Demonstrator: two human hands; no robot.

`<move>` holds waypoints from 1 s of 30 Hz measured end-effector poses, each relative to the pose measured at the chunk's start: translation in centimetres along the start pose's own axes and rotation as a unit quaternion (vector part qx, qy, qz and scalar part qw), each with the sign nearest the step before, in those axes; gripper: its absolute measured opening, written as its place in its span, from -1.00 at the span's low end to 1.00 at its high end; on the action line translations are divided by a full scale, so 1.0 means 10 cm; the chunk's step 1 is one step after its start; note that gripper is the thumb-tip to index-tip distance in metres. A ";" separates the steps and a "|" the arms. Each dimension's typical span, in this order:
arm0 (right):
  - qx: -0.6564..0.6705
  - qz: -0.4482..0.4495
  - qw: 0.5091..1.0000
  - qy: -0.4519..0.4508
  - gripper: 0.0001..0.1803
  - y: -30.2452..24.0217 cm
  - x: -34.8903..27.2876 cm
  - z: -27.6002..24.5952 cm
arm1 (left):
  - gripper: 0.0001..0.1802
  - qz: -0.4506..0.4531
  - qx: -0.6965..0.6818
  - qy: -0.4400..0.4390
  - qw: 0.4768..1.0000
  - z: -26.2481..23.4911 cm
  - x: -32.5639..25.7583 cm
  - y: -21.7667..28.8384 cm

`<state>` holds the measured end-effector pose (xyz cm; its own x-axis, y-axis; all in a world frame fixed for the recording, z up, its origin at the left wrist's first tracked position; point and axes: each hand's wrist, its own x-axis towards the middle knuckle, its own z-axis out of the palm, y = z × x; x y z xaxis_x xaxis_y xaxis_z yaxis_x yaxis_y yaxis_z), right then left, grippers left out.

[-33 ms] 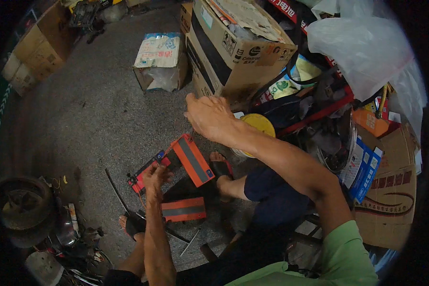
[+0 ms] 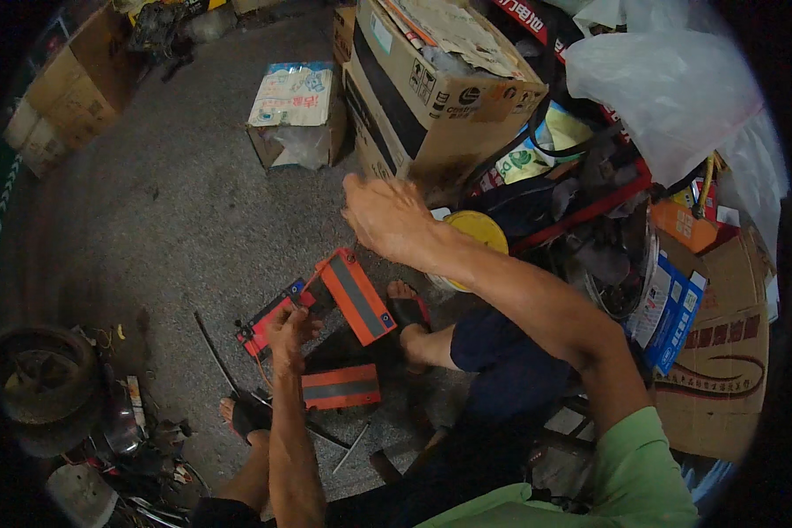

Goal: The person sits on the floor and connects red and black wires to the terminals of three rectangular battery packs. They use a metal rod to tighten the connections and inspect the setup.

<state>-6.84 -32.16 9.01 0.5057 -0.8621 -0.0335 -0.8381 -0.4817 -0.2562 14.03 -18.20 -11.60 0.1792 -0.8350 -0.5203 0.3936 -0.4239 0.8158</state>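
Three orange-red block batteries lie on the ground between my feet. The upright-lying one [image 2: 357, 295] has a grey stripe and dark terminal corners; a second battery [image 2: 341, 388] sits nearer me, and a third, redder battery [image 2: 264, 327] is at the left, partly behind my left hand. My left hand [image 2: 292, 333] is curled over that red battery, fingers bent together; whatever they pinch is hidden. Raised beyond the batteries, my right hand [image 2: 385, 216] is closed, back of the hand up, its fingertips hidden. A thin red wire [image 2: 313, 278] runs between the two upper batteries.
Dark thin tubing [image 2: 213, 352] lies left of the batteries. A wheel [image 2: 44, 387] and loose parts are at lower left. Cardboard boxes [image 2: 394, 132] stand ahead, a yellow-lidded bucket [image 2: 477, 232] is beside my right forearm, and clutter with plastic bags [image 2: 664, 92] fills the right.
My left hand has shifted very slightly right and down over the red battery. My right hand and the batteries look unmoved.
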 end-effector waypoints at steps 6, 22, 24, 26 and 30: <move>0.030 -0.049 0.997 0.048 -0.65 0.08 -0.08 0.03 | -0.87 -0.035 -0.094 0.028 0.995 0.24 -0.25 -0.13; 0.020 -0.036 0.999 -0.017 -0.70 0.01 -0.47 -0.38 | -0.92 0.008 -0.120 0.030 0.992 0.35 -1.03 -0.09; 0.000 -0.044 0.998 -0.042 -0.69 -0.05 -0.57 -0.38 | -0.93 0.012 -0.107 0.039 0.993 0.33 -1.25 -0.24; -0.020 -0.044 0.996 -0.081 -0.69 -0.08 -0.69 -0.38 | -0.94 -0.016 -0.130 0.051 0.990 0.41 -1.52 -0.33; -0.015 -0.043 0.997 -0.068 -0.68 -0.09 -1.02 -0.27 | -0.93 -0.054 -0.182 0.064 0.980 0.43 -1.86 -0.69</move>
<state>-11.74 -23.36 12.15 0.5975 -0.7888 -0.1444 -0.7949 -0.5590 -0.2357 4.09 -1.31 -6.44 0.2208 -0.7319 -0.6446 0.7076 -0.3346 0.6224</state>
